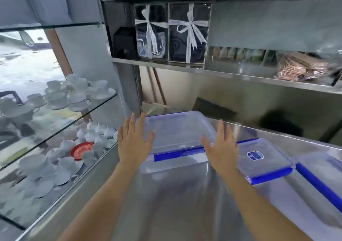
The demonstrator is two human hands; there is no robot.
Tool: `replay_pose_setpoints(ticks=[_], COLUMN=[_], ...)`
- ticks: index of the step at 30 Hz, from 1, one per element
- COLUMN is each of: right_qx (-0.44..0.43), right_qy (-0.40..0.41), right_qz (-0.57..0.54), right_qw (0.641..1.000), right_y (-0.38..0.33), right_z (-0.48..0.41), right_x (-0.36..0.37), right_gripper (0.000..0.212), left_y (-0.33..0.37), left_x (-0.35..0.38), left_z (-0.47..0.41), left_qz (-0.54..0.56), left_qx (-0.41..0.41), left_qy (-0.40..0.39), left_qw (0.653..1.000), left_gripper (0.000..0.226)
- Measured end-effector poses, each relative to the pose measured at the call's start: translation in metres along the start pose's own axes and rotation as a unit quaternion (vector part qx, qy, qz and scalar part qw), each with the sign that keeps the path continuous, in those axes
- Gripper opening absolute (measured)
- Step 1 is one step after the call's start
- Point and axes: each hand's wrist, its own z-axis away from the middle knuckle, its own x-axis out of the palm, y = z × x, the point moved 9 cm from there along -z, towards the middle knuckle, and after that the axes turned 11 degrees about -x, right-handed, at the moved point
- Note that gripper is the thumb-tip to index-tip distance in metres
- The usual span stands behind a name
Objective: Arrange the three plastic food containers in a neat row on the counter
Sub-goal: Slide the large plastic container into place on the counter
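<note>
three clear plastic containers with blue latches sit on the steel counter. the large container is farthest left, lid on, with a blue latch along its near edge. just beside it on the right is the middle container, smaller, also lidded, carrying a blue and white sticker on its lid; the print on that sticker is too small and blurred to read. further right, cut by the frame edge, is the third container, with a long blue strip along its left side. the three lie side by side from left to right, the last two nearer the camera than the first.

the left hand hangs at the left edge of the large container, fingers spread and straight, the grip open and holding nothing. the right hand is at the container's right near corner, likewise flat and open, fingers pointing away. whether the palms touch the lid or only hover over it cannot be told.

to the left, glass shelves hold white cups and saucers and one red disc. on the steel shelf above stand two dark gift boxes tied with white ribbon; the lettering on the ribbon cannot be read.
</note>
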Motion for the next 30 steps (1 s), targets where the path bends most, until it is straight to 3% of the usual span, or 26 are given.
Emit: replay_pose_setpoints(ticks=[4, 7, 9, 12, 17, 23, 26, 30], right_qx=[0.087, 0.147, 0.167, 0.184, 0.206, 0.226, 0.231, 0.228], right_qy=[-0.062, -0.056, -0.054, -0.073, -0.088, -0.069, -0.049, -0.036], right_qz=[-0.061, -0.147, -0.223, -0.294, -0.283, -0.291, -0.321, -0.334], right_qw=[0.992, 0.977, 0.959, 0.935, 0.933, 0.927, 0.917, 0.914], right_y=[0.022, 0.031, 0.033, 0.030, 0.025, 0.041, 0.052, 0.058], right_z=[0.002, 0.006, 0.008, 0.011, 0.007, -0.001, -0.006, -0.013], right_x=[0.047, 0.070, 0.078, 0.090, 0.097, 0.092, 0.091, 0.085], right_gripper=[0.077, 0.082, 0.083, 0.083, 0.092, 0.098, 0.092, 0.068], left_y=[-0.039, -0.056, -0.059, -0.057, -0.038, -0.010, 0.002, 0.011], left_x=[0.049, 0.078, 0.086, 0.087, 0.072, 0.070, 0.072, 0.066], left_z=[-0.001, 0.000, -0.002, 0.001, 0.016, 0.040, 0.052, 0.057], left_qz=[0.019, 0.118, 0.166, 0.149, 0.007, -0.130, -0.143, -0.194], left_qx=[-0.108, -0.199, -0.234, -0.245, -0.221, -0.136, -0.089, 0.007], left_qy=[-0.094, -0.168, -0.177, -0.180, -0.216, -0.298, -0.348, -0.362], left_qw=[0.990, 0.958, 0.941, 0.941, 0.951, 0.936, 0.922, 0.912], left_gripper=[0.064, 0.066, 0.065, 0.062, 0.054, 0.046, 0.046, 0.040])
